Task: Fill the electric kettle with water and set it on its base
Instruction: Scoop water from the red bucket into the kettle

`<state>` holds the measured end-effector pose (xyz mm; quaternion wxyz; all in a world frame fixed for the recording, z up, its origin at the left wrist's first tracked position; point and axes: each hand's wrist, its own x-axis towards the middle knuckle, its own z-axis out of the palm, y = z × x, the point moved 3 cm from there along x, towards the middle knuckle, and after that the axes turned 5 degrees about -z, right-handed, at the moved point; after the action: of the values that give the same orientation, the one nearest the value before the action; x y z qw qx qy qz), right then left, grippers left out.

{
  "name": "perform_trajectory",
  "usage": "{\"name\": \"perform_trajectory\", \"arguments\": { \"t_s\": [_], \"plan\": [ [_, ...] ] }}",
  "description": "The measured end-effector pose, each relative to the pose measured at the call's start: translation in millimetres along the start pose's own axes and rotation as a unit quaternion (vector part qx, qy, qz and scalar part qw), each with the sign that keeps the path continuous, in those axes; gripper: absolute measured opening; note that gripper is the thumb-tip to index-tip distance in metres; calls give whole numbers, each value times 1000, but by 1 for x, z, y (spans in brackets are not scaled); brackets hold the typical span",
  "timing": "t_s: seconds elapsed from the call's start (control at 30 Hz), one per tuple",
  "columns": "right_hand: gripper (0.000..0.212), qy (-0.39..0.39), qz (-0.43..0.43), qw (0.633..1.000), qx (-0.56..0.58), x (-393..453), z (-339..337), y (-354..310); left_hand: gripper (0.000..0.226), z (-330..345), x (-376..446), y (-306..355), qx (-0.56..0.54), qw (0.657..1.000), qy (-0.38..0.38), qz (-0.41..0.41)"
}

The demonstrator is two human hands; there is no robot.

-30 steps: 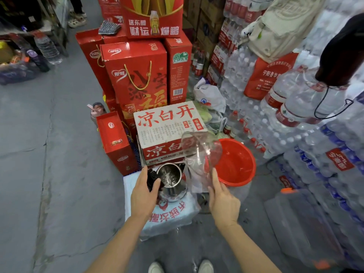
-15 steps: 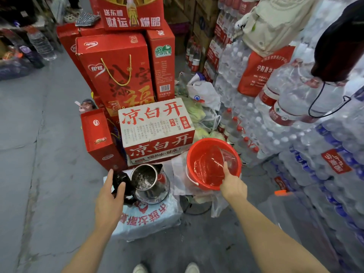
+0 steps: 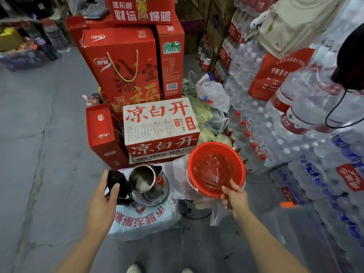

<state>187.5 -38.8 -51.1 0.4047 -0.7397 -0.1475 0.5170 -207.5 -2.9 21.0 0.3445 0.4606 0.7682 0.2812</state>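
A steel electric kettle (image 3: 145, 181) stands with its black lid flipped open on a white printed sack (image 3: 145, 221). A little water shows at its bottom. My left hand (image 3: 102, 200) grips the black handle (image 3: 118, 182) on the kettle's left side. To the right is a red bucket (image 3: 216, 144) holding water. My right hand (image 3: 234, 198) is at the bucket's near rim, closed on the handle of a clear plastic scoop (image 3: 212, 174) that lies sunk in the water and is hard to make out. I cannot pick out the kettle's base.
A white and red carton (image 3: 159, 123) stands just behind the kettle, with tall red gift boxes (image 3: 122, 62) behind and left of it. Stacked packs of bottled water (image 3: 315, 134) fill the right side. Bare concrete floor (image 3: 39, 154) lies to the left.
My right hand carried the clear scoop from above the kettle over to the red bucket and lowered it into the water. My left hand stayed on the kettle's handle.
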Motion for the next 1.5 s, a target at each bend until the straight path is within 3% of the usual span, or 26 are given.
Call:
{"name": "perform_trajectory", "arguments": {
  "t_s": [0.43, 0.83, 1.5],
  "plan": [
    [71, -37, -112, 989, 83, -83, -11, -5, 63, -1, 0, 10, 6, 1000, -26, 2],
    [71, -96, -159, 980, 64, -143, 66, -22, 59, -16, 5, 20, 22, 998, -54, 36],
    [72, -12, -277, 957, -89, -143, 125, -18, 64, -27, 17, 2, -18, 994, -94, 48]
  ]
}}
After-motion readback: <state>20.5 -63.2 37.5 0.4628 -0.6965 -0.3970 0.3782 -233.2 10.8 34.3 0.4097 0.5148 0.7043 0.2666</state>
